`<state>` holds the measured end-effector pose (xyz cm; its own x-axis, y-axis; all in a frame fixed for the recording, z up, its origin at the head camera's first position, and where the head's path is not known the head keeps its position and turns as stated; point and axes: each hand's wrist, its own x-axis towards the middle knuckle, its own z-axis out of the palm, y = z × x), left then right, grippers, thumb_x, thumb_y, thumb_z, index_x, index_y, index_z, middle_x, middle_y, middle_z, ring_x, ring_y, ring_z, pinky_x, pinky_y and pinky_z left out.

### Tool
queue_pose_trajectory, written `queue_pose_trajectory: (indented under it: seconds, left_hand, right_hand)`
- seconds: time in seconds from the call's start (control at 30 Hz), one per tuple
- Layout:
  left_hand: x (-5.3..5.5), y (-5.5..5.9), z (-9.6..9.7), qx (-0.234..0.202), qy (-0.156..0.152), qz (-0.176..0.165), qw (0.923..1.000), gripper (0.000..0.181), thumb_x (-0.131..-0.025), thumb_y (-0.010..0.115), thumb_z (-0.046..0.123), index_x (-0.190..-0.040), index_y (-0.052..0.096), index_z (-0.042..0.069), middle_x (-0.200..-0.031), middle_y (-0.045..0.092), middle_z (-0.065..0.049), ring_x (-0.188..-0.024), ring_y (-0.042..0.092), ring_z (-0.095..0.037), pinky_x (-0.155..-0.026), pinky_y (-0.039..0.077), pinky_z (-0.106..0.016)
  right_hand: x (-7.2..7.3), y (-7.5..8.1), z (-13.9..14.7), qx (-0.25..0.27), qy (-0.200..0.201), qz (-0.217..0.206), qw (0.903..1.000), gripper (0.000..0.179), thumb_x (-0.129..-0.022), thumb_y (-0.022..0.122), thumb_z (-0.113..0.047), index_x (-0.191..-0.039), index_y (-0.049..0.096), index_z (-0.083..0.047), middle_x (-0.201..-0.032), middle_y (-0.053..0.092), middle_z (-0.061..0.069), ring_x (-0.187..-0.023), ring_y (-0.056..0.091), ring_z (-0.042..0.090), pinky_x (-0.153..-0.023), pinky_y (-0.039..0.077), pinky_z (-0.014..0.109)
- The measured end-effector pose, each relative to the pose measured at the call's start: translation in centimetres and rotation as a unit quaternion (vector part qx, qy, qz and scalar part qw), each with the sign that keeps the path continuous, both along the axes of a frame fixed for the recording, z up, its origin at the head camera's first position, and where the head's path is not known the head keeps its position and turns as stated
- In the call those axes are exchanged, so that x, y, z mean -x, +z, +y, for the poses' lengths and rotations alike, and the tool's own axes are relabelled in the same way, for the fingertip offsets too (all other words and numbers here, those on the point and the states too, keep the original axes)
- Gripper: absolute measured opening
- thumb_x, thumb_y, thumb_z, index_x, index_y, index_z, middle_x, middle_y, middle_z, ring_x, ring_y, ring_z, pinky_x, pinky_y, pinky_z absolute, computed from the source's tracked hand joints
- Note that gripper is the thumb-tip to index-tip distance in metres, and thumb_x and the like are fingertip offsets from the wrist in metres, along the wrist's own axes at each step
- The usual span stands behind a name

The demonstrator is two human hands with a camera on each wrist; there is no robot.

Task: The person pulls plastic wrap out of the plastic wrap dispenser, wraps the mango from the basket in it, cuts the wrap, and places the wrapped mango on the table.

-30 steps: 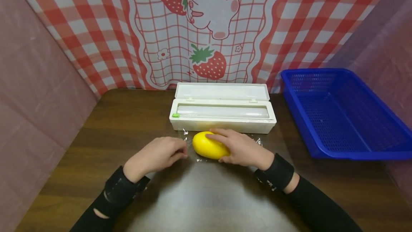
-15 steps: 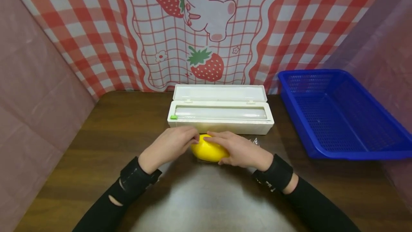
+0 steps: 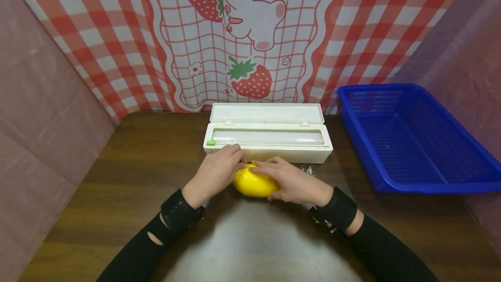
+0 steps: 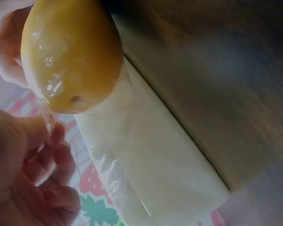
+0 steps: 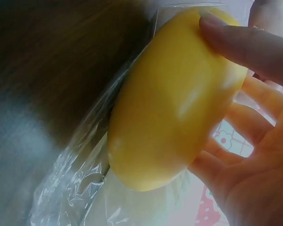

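Note:
A smooth yellow oval fruit (image 3: pixel 253 182), like a mango, lies on its side on the table before the white cling film dispenser (image 3: pixel 282 156). My right hand (image 3: pixel 295 182) holds its right end, thumb on the near side and fingers on the far side. At the left end my left hand (image 3: pixel 219 168) pinches an edge of clear cling film (image 5: pixel 68 188) between thumb and fingers. In the left wrist view that film stretches tight and shiny over the fruit's dimpled end (image 4: pixel 75 99). More film spreads crumpled under the fruit in the right wrist view.
The dispenser's lid (image 3: pixel 268 113) stands raised, showing the film roll (image 3: pixel 268 137) and a green slider (image 3: pixel 211 142). A blue plastic basket (image 3: pixel 385 182) stands at the right. A checked cloth (image 3: pixel 340 47) hangs behind the brown wooden table (image 3: pixel 148 142).
My left hand has come from beside the fruit, up and right to its left end, drawing film over it. My right hand has kept its hold, and the fruit has barely moved.

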<state>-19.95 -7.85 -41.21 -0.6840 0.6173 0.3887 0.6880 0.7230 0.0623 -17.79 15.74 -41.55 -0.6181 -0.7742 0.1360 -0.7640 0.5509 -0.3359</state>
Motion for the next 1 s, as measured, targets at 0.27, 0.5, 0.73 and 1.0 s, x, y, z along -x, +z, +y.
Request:
queue_pose_trajectory:
  seconds: [0.27, 0.5, 0.73, 1.0]
  left_hand:
    - [-0.1, -0.1, 0.8, -0.005, -0.014, -0.029, 0.9995, 0.016, -0.087, 0.061, 0.018, -0.102, 0.062, 0.014, -0.092, 0.048, 0.003, -0.080, 0.047, -0.010, -0.067, 0.044, -0.021]
    - [-0.2, -0.3, 1.2, 0.030, -0.096, -0.048, 0.9938, 0.037, -0.085, 0.059, 0.006, -0.119, 0.061, 0.019, -0.116, 0.055, 0.001, -0.108, 0.046, -0.012, -0.089, 0.041, -0.027]
    - [-0.3, -0.7, 1.1, 0.035, -0.086, -0.042, 0.9948, 0.038, -0.088, 0.056, 0.008, -0.123, 0.058, 0.022, -0.114, 0.052, 0.000, -0.104, 0.047, -0.015, -0.080, 0.044, -0.029]
    - [-0.3, -1.0, 1.2, 0.054, -0.092, -0.019, 0.9941, 0.047, -0.089, 0.055, 0.007, -0.130, 0.053, 0.029, -0.112, 0.048, -0.005, -0.099, 0.042, -0.018, -0.074, 0.043, -0.028]
  right_hand:
    - [-0.2, 0.0, 0.1, -0.006, -0.004, 0.018, 0.9998, 0.078, -0.070, 0.078, -0.031, -0.138, 0.043, -0.017, -0.144, 0.039, 0.002, -0.119, 0.039, 0.017, -0.096, 0.036, 0.033]
    - [-0.1, 0.1, 0.9, 0.040, -0.018, 0.053, 0.9976, 0.067, -0.068, 0.077, -0.043, -0.121, 0.052, -0.011, -0.127, 0.048, 0.003, -0.114, 0.044, 0.015, -0.094, 0.037, 0.030]
    - [-0.8, 1.4, 5.0, 0.079, -0.087, 0.108, 0.9871, 0.030, -0.082, 0.065, -0.040, -0.102, 0.058, -0.019, -0.098, 0.058, -0.004, -0.086, 0.054, 0.009, -0.072, 0.046, 0.026]
    - [-2.5, -0.3, 9.0, -0.055, -0.103, 0.035, 0.9926, 0.029, -0.074, 0.073, -0.040, -0.095, 0.061, -0.024, -0.087, 0.050, -0.011, -0.071, 0.050, 0.005, -0.063, 0.043, 0.023]
